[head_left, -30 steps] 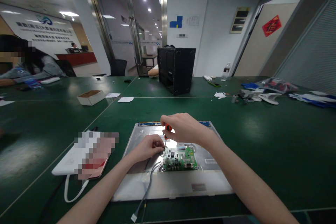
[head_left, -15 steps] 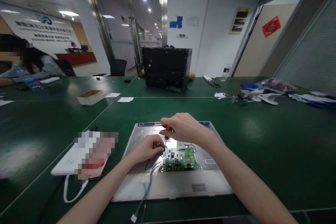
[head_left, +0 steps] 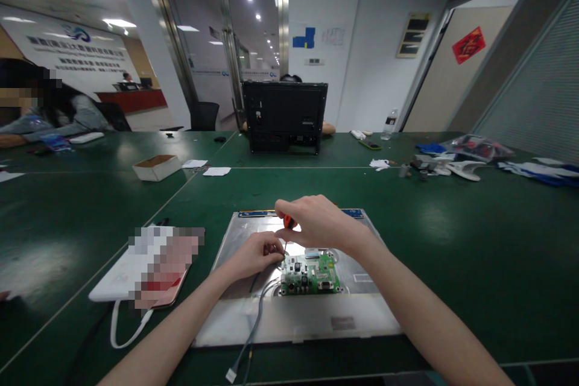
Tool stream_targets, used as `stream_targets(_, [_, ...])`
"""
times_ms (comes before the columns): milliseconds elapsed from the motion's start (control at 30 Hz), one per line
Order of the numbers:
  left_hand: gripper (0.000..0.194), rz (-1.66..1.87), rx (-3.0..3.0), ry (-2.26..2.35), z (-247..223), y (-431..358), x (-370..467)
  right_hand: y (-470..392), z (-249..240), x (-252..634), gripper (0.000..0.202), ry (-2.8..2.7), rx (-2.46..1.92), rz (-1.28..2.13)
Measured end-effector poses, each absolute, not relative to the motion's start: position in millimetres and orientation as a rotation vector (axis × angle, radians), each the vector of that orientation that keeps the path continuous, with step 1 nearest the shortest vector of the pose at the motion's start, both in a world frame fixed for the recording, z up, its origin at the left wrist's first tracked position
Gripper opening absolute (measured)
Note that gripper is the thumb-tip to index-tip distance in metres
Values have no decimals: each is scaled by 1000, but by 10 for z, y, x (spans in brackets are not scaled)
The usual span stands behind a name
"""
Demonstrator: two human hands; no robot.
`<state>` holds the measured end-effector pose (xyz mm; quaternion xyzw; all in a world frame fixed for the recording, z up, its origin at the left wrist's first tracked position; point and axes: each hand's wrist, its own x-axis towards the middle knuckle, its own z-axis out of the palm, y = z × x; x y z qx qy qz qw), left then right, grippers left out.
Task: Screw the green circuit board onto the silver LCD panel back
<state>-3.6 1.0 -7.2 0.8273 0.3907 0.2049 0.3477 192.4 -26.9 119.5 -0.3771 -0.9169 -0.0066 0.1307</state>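
My right hand [head_left: 319, 223] is closed around the red and black handle of a screwdriver [head_left: 288, 221], held nearly upright. Its thin shaft runs down to the upper left corner of a green circuit board [head_left: 310, 272]. Beside that tip, my left hand [head_left: 259, 253] has its fingers curled and pinched at the board's corner; whatever they hold is hidden. The board lies on the silver back of a flat display panel [head_left: 312, 316]. Grey cables [head_left: 259, 316] run from the board's left side over the panel's front edge to a white plug [head_left: 230, 376].
Left of the panel lie a white device [head_left: 120, 271] with a cable and a pinkish phone [head_left: 169, 289], partly blurred. A white box [head_left: 156, 169] and a black monitor [head_left: 284, 117] stand farther back. At the far left sits a person [head_left: 76, 110]. Bags and cloths [head_left: 479, 148] lie at right.
My two hands stay almost in place, the right one shifting very slightly at the screwdriver. The black monitor has turned a little. A fingertip shows at the left edge.
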Motion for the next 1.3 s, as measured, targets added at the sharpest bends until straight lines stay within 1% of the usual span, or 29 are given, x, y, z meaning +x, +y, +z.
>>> stream_targets(167, [10, 530, 2128, 1004, -107, 21, -35, -238, 1181, 1922, 24, -2657, -1174, -91])
stream_targets(367, [8, 560, 2125, 1012, -155, 30, -36, -277, 1213, 1917, 14, -2676, -1187, -38])
stream_targets(600, [9, 572, 2112, 1010, -148, 23, -35, -296, 1251, 1930, 20, -2698, -1119, 36])
stream_targets(767, [9, 535, 2118, 996, -108, 19, -31, -263, 1216, 1914, 27, -2666, -1199, -28])
stream_targets(833, [7, 550, 2128, 1005, -104, 17, -28, -259, 1202, 1907, 25, -2647, -1225, -56])
stream_targets(933, [7, 562, 2136, 1014, -106, 14, -27, -269, 1201, 1905, 15, -2630, -1230, -68])
stream_targets(1000, [8, 557, 2137, 1014, -105, 13, -29, -280, 1209, 1914, 13, -2632, -1194, -60])
stream_targets(1133, [9, 558, 2125, 1000, -99, 14, -29, -281, 1208, 1937, 16, -2648, -1137, -53])
stream_targets(1300, [9, 546, 2117, 1008, -91, 10, -27, -244, 1180, 1928, 24, -2639, -1214, -79])
